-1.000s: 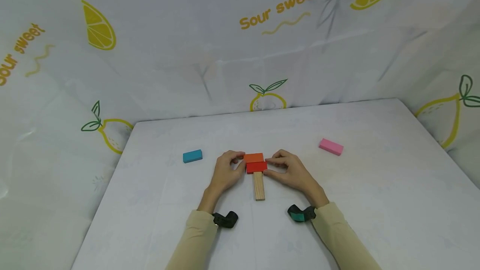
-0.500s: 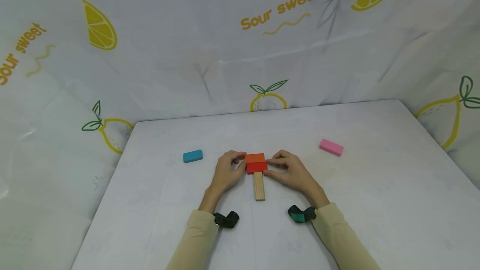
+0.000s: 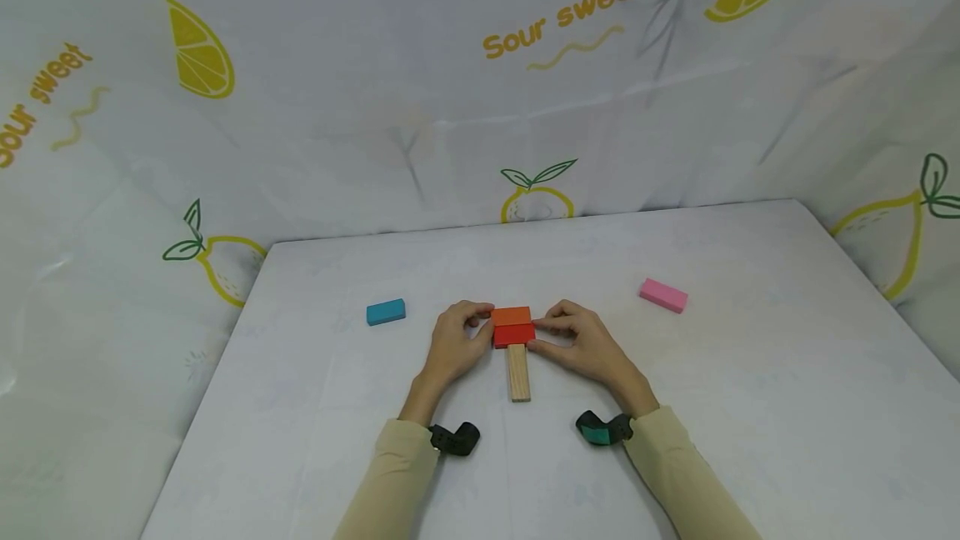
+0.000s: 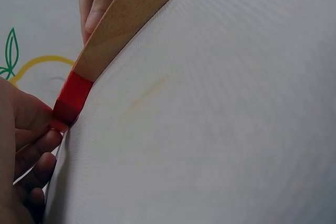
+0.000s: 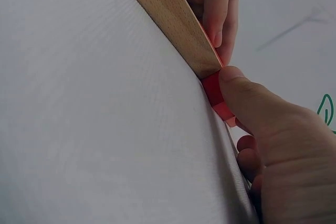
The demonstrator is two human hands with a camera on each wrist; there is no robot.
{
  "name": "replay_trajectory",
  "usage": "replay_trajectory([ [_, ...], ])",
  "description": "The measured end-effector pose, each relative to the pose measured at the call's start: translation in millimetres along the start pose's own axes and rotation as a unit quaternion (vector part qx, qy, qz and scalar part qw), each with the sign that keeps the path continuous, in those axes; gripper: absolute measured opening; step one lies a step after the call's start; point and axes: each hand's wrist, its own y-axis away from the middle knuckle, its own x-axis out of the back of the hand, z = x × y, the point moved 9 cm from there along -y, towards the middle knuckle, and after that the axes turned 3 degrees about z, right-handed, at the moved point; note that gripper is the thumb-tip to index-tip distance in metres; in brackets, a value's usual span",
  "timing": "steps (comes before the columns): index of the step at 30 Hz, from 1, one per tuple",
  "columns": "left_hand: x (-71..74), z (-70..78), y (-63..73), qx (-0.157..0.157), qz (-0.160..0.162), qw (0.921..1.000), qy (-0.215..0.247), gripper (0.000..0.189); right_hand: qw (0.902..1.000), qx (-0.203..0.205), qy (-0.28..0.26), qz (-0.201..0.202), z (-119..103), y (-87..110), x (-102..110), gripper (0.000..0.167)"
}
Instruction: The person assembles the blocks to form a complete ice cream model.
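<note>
An orange block lies against the far side of a red block, their long sides together. A plain wooden block runs from the red block's near side toward the person. My left hand pinches the left end of the orange block, index finger at the far corner and thumb at the near one. On the right, my right hand holds the red block's end between thumb and index finger. In the right wrist view the right thumb presses on the red block's end.
A blue block lies to the left on the white-covered table. A pink block lies farther back on the right. Behind the table hangs a lemon-printed curtain. Both wrists wear black camera mounts.
The orange block has slid slightly right, and its ends now line up more closely with the red block's. My left hand has shifted slightly right with it; my right hand has stayed in place.
</note>
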Motion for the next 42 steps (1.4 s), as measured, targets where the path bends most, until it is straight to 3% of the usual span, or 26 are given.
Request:
replay_trajectory([
  [32,2.4,4.2,-0.2,-0.012,0.021,0.9997,-0.004,0.023,1.0,-0.003,-0.007,0.006,0.1,0.1,0.7,0.037],
  [42,0.6,0.4,-0.5,0.007,0.019,0.9998,-0.005,0.023,0.9999,-0.008,-0.006,0.003,0.2,0.6,0.1,0.035],
])
